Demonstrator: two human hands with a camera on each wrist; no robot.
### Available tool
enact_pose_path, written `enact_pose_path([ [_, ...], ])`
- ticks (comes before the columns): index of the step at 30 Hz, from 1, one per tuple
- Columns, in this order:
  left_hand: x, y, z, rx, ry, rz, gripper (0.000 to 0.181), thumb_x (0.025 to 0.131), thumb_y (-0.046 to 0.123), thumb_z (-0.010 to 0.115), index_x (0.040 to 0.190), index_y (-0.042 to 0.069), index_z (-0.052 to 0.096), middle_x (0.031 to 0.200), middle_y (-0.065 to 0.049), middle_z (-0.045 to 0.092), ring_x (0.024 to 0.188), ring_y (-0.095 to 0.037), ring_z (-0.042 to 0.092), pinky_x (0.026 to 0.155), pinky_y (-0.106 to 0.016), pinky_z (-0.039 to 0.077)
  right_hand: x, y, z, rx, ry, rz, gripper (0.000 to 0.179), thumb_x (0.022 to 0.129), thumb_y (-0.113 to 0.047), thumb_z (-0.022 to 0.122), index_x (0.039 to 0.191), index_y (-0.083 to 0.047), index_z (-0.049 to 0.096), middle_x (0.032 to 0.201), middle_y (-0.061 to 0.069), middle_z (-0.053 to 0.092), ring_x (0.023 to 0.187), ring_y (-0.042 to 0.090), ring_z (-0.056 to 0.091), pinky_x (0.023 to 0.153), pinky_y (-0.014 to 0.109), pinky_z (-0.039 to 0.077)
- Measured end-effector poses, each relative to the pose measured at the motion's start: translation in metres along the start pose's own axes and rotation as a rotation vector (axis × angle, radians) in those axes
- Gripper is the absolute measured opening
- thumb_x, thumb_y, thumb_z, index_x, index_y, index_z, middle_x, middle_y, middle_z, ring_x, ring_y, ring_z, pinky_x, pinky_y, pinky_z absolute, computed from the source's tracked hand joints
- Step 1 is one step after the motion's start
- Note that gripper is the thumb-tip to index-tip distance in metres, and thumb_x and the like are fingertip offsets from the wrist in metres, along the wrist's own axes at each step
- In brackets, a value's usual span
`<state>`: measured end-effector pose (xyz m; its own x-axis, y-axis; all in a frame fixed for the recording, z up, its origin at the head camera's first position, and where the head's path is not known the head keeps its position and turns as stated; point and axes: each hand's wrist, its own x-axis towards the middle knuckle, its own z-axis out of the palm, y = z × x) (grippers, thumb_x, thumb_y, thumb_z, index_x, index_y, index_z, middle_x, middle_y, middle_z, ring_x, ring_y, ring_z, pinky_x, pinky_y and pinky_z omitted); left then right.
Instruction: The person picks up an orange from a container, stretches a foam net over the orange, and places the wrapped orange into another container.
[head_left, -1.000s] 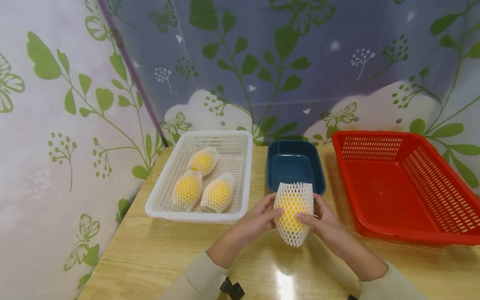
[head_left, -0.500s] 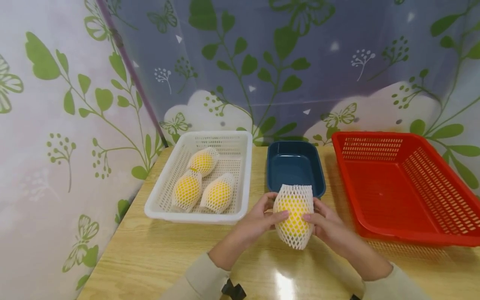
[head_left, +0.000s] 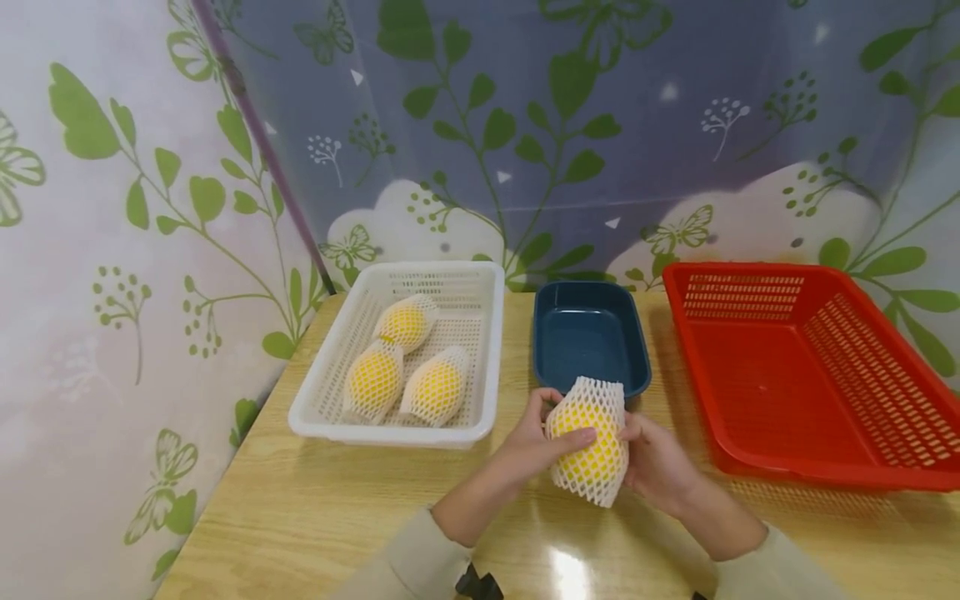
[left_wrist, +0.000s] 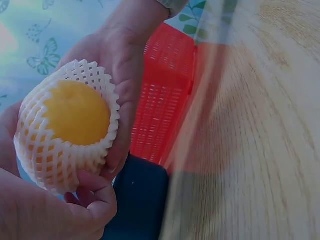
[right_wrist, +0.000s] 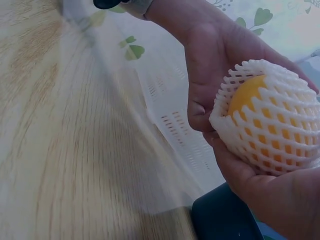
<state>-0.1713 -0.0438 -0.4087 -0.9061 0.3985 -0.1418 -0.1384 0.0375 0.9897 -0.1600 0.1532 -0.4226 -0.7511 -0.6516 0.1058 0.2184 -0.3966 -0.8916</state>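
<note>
A round orange-yellow fruit (head_left: 588, 446) in a white foam net is held between both hands above the table, in front of the blue tray. My left hand (head_left: 528, 450) grips its left side, thumb across the front and fingers behind. On the right side my right hand (head_left: 663, 471) holds the net's edge, its thumb at the side; its other fingers are partly hidden. The left wrist view shows smooth bare fruit (left_wrist: 77, 112) through the net's open end. Similar netted fruits (head_left: 438, 387) lie in the white basket (head_left: 491, 375) to the left.
Behind the held fruit stands a dark blue tray (head_left: 588, 333) with nothing in it. To the right is a large red basket (head_left: 780, 392). All stand on a wooden table (head_left: 360, 508) against a patterned curtain (head_left: 622, 125).
The netted fruit has tilted, its lower end swinging right, and come slightly lower. My left thumb reaches further across it. My right thumb has slid from the front to the side.
</note>
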Motion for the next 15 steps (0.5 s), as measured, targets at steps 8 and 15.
enact_pose_path([
  [8,-0.001,-0.001,-0.001,0.015,-0.008,-0.005,0.053,0.084,0.024,0.074,0.119,0.015,0.035,0.104,-0.008,0.048,0.090,-0.018,0.053,0.078,-0.027,0.045,-0.001,0.000,0.000,-0.024,-0.002,0.025,0.046,0.094,-0.006,0.010,0.118,-0.016,0.048,0.105,-0.004,0.062,0.094,0.012,0.062,0.083,0.028,0.052],
  [15,-0.003,-0.001,-0.008,-0.049,-0.035,-0.022,0.051,0.089,0.024,0.070,0.127,0.015,0.038,0.111,-0.009,0.046,0.090,-0.018,0.054,0.073,-0.029,0.049,-0.001,-0.010,0.002,-0.125,0.080,0.097,0.045,0.100,-0.016,0.025,0.145,-0.013,0.022,0.119,-0.004,0.056,0.105,0.013,0.057,0.095,0.029,0.045],
])
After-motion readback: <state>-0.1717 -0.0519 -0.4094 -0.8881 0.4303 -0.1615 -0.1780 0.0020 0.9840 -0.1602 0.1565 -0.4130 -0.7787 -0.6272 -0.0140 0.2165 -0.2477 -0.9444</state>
